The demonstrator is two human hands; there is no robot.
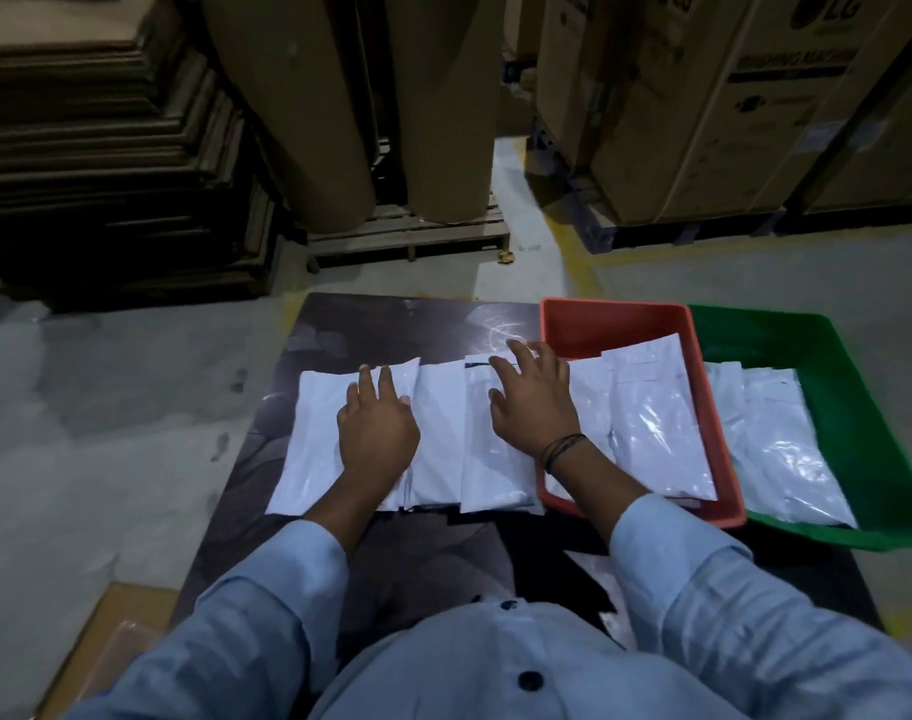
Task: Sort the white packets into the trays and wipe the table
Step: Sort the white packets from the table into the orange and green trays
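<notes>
Several white packets (438, 433) lie side by side in a row across the dark table (391, 319). My left hand (378, 431) rests flat on the leftmost packet (313, 433), fingers straight. My right hand (534, 402) lies with spread fingers on a packet (487, 470) at the right end of the row, next to the orange tray (615, 317). That tray holds white packets (656, 418). The green tray (859, 407) to its right also holds white packets (781, 449).
Both trays sit at the table's right side, the green one overhanging the edge. Beyond the table are large brown paper rolls (298, 96) on a pallet, stacked cardboard sheets (95, 148) at left and big cartons (729, 96) at right. A cardboard box (106, 641) lies at lower left.
</notes>
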